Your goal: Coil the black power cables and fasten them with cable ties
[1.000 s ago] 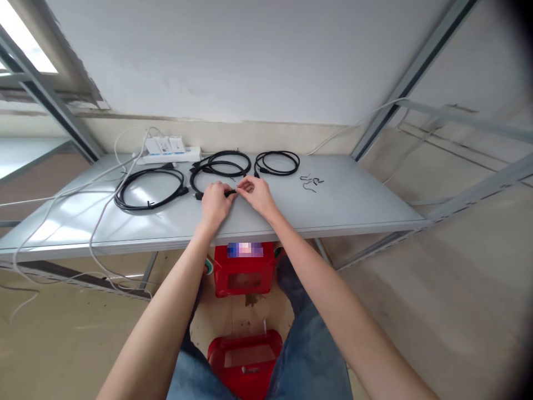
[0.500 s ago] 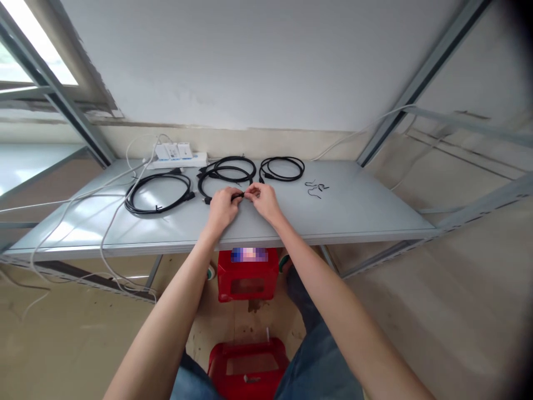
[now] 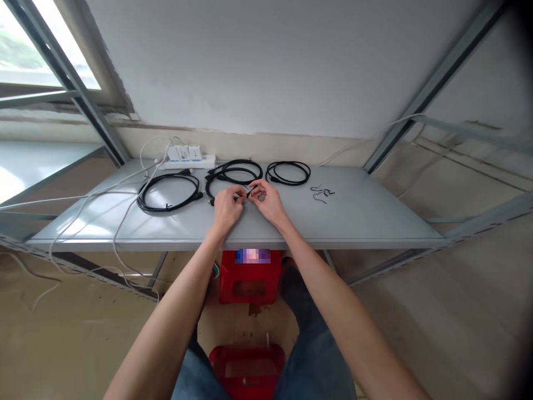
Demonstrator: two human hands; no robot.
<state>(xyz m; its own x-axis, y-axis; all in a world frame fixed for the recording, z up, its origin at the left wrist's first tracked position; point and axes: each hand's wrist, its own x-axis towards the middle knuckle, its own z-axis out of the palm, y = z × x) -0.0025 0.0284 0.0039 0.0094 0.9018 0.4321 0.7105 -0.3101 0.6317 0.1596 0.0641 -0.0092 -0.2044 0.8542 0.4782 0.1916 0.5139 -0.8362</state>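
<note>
Your view has tipped up while both hands stayed put: left hand (image 3: 227, 204) and right hand (image 3: 268, 201) pinch the middle cable (image 3: 234, 172), 2 coils (image 3: 167, 191) flanking, ties (image 3: 321, 193) unused.

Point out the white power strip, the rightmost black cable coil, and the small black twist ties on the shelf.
white power strip (image 3: 191, 161): head view, on its long white body.
rightmost black cable coil (image 3: 288, 180): head view, on the near arc of its loop.
small black twist ties (image 3: 321, 193): head view, on the middle of the cluster.
</note>
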